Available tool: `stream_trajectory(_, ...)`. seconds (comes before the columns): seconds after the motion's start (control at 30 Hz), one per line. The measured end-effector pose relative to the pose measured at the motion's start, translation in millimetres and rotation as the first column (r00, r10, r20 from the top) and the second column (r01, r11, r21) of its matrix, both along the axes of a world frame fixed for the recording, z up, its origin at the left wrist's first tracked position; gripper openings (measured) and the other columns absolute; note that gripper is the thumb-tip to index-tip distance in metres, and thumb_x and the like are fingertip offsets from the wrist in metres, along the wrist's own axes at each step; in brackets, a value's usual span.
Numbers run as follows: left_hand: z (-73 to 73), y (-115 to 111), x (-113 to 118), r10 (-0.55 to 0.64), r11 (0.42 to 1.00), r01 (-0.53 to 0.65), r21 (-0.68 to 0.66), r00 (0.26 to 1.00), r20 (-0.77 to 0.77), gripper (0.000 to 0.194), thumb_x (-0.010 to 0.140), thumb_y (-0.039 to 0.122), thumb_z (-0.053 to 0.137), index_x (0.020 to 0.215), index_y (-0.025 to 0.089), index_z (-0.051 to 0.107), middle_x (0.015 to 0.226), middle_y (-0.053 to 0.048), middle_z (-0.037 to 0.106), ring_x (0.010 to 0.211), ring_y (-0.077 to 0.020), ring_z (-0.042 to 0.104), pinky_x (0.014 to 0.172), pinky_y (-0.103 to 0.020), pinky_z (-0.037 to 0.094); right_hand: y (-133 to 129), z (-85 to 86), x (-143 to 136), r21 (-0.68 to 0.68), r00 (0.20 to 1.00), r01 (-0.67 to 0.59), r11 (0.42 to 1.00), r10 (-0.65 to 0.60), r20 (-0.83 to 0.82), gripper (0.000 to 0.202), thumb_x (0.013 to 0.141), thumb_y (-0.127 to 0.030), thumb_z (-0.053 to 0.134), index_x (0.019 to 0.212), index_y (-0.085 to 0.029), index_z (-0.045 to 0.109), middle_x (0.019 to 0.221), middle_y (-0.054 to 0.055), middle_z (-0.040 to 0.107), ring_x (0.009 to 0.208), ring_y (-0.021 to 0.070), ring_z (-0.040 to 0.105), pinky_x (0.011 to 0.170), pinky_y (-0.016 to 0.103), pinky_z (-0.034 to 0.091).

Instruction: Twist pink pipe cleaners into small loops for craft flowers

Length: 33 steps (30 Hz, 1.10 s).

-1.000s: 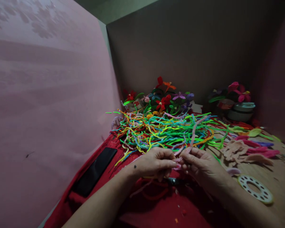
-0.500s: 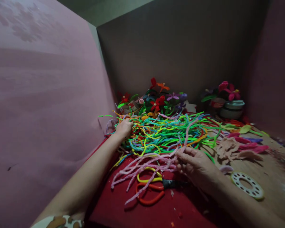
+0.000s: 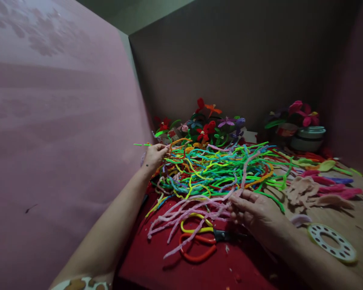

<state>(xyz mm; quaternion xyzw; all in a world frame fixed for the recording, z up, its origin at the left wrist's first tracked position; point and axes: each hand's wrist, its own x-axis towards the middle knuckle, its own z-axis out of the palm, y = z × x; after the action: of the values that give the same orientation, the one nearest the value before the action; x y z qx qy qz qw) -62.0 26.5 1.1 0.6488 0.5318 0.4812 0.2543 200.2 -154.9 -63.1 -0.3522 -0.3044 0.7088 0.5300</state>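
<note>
My right hand (image 3: 254, 211) is closed around a bunch of pale pink pipe cleaners (image 3: 181, 217), whose loose ends fan out to the left; one fuzzy pink stem (image 3: 245, 173) rises above the fingers. At the far left of a tangled heap of coloured pipe cleaners (image 3: 211, 167), my left hand (image 3: 155, 158) pinches thin stems, with an orange pipe cleaner (image 3: 181, 141) reaching right from its fingertips. Below the pink ends lie scissors (image 3: 198, 241) with one yellow and one red handle, their blades partly in shadow near my right hand.
Fuzzy flowers (image 3: 205, 129) stand behind the heap. Farther right are pink flowers (image 3: 305, 114) and a lidded jar (image 3: 308, 139). Beige petal pieces (image 3: 302, 191) and a white ring with holes (image 3: 332, 242) lie on the right. A pink wall (image 3: 63, 161) rises on the left.
My left hand has lifted slightly out of the heap, and an orange pipe cleaner now shows at its fingertips. My right hand keeps its grip on the pink bunch. The view has shifted slightly.
</note>
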Motion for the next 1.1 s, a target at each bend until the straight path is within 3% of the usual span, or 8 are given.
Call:
stream_trajectory(0.23, 0.4, 8.6, 6.8, -0.042, 0.999, 0.047, -0.003, 0.916, 0.399, 0.01, 0.071, 0.016, 0.055, 0.063, 0.012, 0.05, 0.054, -0.002, 0.06, 0.048, -0.009, 0.056, 0.051, -0.021, 0.047, 3.3, 3.7, -2.4, -0.041, 1.0, 0.01, 0.999, -0.01, 0.001, 0.023, 0.062, -0.025, 0.073, 0.071, -0.014, 0.054, 0.057, 0.001, 0.061, 0.05, 0.0099, 0.057, 0.046, 0.019, 0.042)
stream_trajectory(0.3, 1.3, 7.8, 7.2, -0.055, 0.998, 0.065, -0.005, 0.884, 0.465, 0.006, 0.067, 0.007, 0.054, 0.066, 0.011, 0.05, 0.056, -0.002, 0.06, 0.052, -0.0088, 0.058, 0.056, -0.022, 0.048, 6.0, 6.8, -2.0, -0.049, 1.0, 0.003, 0.999, -0.004, -0.01, 0.02, 0.064, -0.022, 0.071, 0.071, -0.014, 0.054, 0.057, 0.002, 0.061, 0.05, 0.0098, 0.057, 0.047, 0.019, 0.044)
stream_trajectory(0.4, 2.2, 4.5, 6.1, -0.067, 0.996, 0.086, -0.013, 0.859, 0.507, 0.016, 0.059, -0.002, 0.052, 0.069, 0.011, 0.051, 0.057, 0.0, 0.059, 0.056, -0.0082, 0.059, 0.06, -0.022, 0.049, 11.5, 12.7, -1.9, -0.043, 1.0, -0.007, 0.999, 0.006, -0.031, 0.014, 0.066, -0.017, 0.067, 0.07, -0.013, 0.055, 0.06, 0.003, 0.062, 0.049, 0.0092, 0.057, 0.047, 0.019, 0.045)
stream_trajectory(0.57, -1.1, -1.1, 4.6, -0.059, 0.998, 0.064, 0.005, 0.891, 0.45, 0.015, 0.057, 0.006, 0.061, 0.068, 0.01, 0.053, 0.056, 0.0, 0.06, 0.047, -0.0095, 0.056, 0.046, -0.02, 0.045, 20.9, 20.9, -7.6, -0.034, 0.998, -0.007, 0.999, 0.004, -0.063, 0.003, 0.071, -0.01, 0.059, 0.07, -0.011, 0.057, 0.061, 0.003, 0.061, 0.048, 0.0083, 0.056, 0.048, 0.019, 0.047)
stream_trajectory(0.77, -7.1, -0.4, 9.9, -0.034, 0.999, 0.037, -0.001, 0.925, 0.378, 0.023, 0.068, 0.033, 0.06, 0.07, 0.012, 0.054, 0.048, 0.003, 0.053, 0.04, -0.0097, 0.052, 0.037, -0.019, 0.037, 32.8, 28.0, -18.3, -0.166, 0.991, -0.03, 0.986, 0.007, -0.135, 0.016, 0.082, -0.011, 0.044, 0.072, -0.011, 0.056, 0.061, 0.003, 0.061, 0.05, 0.0077, 0.057, 0.053, 0.02, 0.049)
stream_trajectory(0.93, -8.9, 2.3, 10.5, -0.045, 0.999, 0.041, 0.018, 0.936, 0.35, 0.037, 0.073, 0.051, 0.05, 0.073, 0.013, 0.053, 0.058, 0.001, 0.055, 0.047, -0.01, 0.053, 0.046, -0.023, 0.043, 39.7, 33.5, -22.2, -0.218, 0.972, -0.225, 0.95, 0.234, 0.013, 0.015, 0.08, -0.012, 0.044, 0.078, -0.006, 0.057, 0.061, 0.008, 0.063, 0.047, 0.0096, 0.057, 0.046, 0.019, 0.046)
stream_trajectory(1.03, -12.8, -2.4, 11.0, -0.071, 0.997, 0.072, 0.008, 0.963, 0.259, 0.037, 0.065, 0.048, 0.06, 0.073, 0.012, 0.056, 0.056, 0.001, 0.055, 0.048, -0.0102, 0.052, 0.049, -0.023, 0.043, 44.7, 42.5, -30.3, -0.145, 0.942, -0.291, 0.946, 0.309, 0.127, 0.014, 0.077, -0.013, 0.046, 0.076, -0.006, 0.058, 0.058, 0.007, 0.062, 0.042, 0.0097, 0.054, 0.04, 0.02, 0.041)
stream_trajectory(1.1, -17.5, -6.3, 13.6, -0.103, 0.995, 0.101, 0.017, 0.975, 0.196, 0.035, 0.057, 0.038, 0.07, 0.078, 0.013, 0.059, 0.063, 0.0, 0.058, 0.056, -0.0105, 0.054, 0.053, -0.022, 0.044, 50.8, 49.7, -41.1, -0.001, 0.954, -0.245, 0.97, 0.241, 0.176, 0.011, 0.075, -0.013, 0.05, 0.076, -0.008, 0.059, 0.06, 0.006, 0.062, 0.044, 0.01, 0.054, 0.043, 0.021, 0.043)
